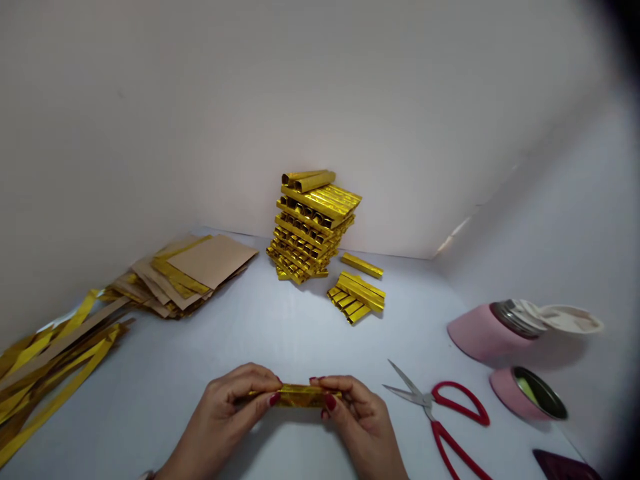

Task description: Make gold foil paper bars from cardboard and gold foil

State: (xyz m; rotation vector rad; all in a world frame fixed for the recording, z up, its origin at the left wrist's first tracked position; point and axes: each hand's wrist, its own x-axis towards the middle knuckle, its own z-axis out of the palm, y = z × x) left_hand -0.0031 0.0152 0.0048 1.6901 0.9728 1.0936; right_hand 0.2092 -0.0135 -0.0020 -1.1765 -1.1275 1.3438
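My left hand (pixel 230 407) and my right hand (pixel 356 419) hold a short gold foil tube (pixel 300 396) level between them, pinching its two ends with fingertips and thumbs. Its surface is creased and shiny. Farther back stands a tall crisscross stack of gold foil tubes (pixel 313 223), against the white wall. In front of it to the right lies a small layered pile of gold tubes (pixel 356 297), with one loose tube (pixel 362 265) just behind it.
Red-handled scissors (pixel 440 420) lie open to my right. Past them are a pink jar (pixel 485 333) on its side and a pink-walled metal lid (pixel 525 393). A dark maroon object (pixel 560 467) sits at the lower right. Brown card sheets (pixel 200 267) and gold strips (pixel 50 380) lie left.
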